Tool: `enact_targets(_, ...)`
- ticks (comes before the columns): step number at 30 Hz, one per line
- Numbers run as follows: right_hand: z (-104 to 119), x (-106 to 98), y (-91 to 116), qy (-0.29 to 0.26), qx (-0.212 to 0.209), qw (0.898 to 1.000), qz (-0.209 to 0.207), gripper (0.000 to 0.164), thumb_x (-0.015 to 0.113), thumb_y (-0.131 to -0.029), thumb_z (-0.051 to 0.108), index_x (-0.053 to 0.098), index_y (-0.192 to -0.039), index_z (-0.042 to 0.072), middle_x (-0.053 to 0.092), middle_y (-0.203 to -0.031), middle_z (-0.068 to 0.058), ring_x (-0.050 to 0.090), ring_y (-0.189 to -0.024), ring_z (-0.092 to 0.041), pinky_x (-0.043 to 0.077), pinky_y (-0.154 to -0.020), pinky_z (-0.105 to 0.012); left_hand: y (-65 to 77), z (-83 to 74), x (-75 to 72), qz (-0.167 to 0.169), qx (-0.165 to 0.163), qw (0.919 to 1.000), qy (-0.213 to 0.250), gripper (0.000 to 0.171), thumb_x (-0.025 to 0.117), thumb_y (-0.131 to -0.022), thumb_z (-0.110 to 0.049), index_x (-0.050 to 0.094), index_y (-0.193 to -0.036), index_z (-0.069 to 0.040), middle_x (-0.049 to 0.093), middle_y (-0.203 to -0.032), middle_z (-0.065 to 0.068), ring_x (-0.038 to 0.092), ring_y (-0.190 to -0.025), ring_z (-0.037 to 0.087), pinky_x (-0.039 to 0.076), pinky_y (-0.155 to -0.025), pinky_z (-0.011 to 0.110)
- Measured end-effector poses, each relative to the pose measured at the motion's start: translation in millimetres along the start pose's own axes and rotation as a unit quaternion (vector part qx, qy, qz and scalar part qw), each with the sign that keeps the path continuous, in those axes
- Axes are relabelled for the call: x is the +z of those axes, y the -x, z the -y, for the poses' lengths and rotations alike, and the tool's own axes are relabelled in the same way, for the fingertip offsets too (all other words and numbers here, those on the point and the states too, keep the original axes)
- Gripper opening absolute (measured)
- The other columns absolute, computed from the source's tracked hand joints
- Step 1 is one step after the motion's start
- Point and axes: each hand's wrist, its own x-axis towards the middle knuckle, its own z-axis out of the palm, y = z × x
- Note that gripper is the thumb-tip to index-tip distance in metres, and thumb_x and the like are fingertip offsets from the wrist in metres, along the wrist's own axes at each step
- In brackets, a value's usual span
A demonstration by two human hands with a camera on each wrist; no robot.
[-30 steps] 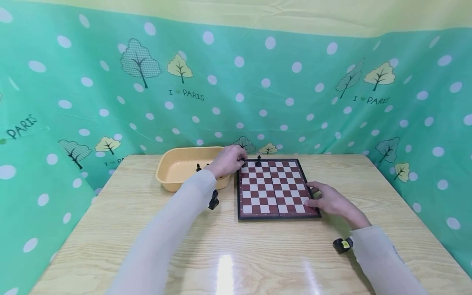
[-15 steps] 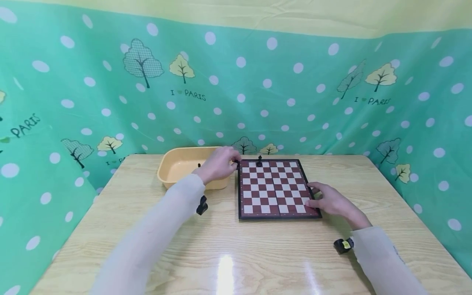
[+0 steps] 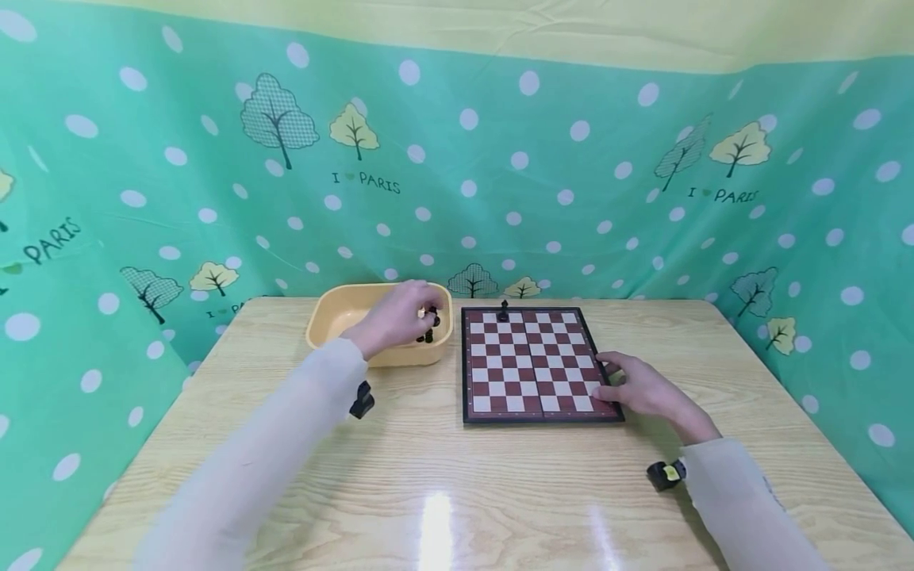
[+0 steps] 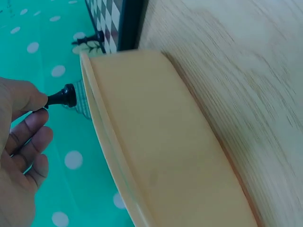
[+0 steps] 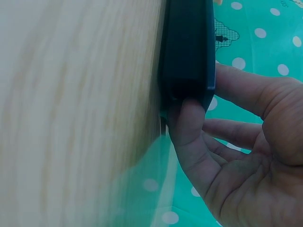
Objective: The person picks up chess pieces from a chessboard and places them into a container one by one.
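Observation:
My left hand (image 3: 400, 313) is over the right part of a yellow plastic tub (image 3: 343, 293). Between thumb and index finger it pinches a black chess piece (image 4: 64, 97), base pointing away from the fingertips; the other fingers are loosely bent. To the right lies a red-and-white chessboard (image 3: 531, 365) with a dark frame. One black chess piece (image 3: 503, 312) stands on its far row. My right hand (image 3: 639, 386) grips the board's right edge near the front corner, the board's dark side (image 5: 187, 52) between thumb and fingers in the right wrist view.
Several dark chess pieces (image 3: 427, 337) lie inside the tub, partly hidden by the left hand. The wooden table (image 3: 485, 484) extends in front of tub and board. A green dotted cloth (image 3: 500, 159) hangs behind and at both sides.
The left hand has moved left from the board's far left corner to over the tub, carrying a black chess piece from there. The right hand has stayed at the board's edge.

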Motion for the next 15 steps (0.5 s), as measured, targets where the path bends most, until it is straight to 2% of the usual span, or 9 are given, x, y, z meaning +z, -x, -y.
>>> enact_targets(6, 0, 0, 0, -0.005, 0.004, 1.000, -0.001, 0.071, 0.071, -0.086, 0.024, 0.036, -0.141, -0.005, 0.053, -0.119, -0.024, 0.054, -0.101, -0.031, 0.047, -0.084, -0.045, 14.1, 17.2, -3.2, -0.006, -0.024, 0.9997, 0.008, 0.023, 0.063, -0.080, -0.002, 0.069, -0.102, -0.006, 0.065, -0.096, 0.004, 0.059, -0.089, 0.019, 0.050, -0.082, 0.034)
enact_targets(15, 1, 1, 0, -0.008, 0.004, 1.000, -0.001, 0.070, 0.070, -0.086, 0.022, 0.036, -0.141, -0.006, 0.052, -0.119, -0.025, 0.054, -0.101, -0.031, 0.047, -0.083, -0.043, 30.0, 40.5, 1.2, -0.001, -0.044, 0.9990, -0.004, 0.024, 0.063, -0.079, -0.001, 0.069, -0.101, -0.004, 0.065, -0.095, 0.006, 0.060, -0.089, 0.022, 0.051, -0.081, 0.037)
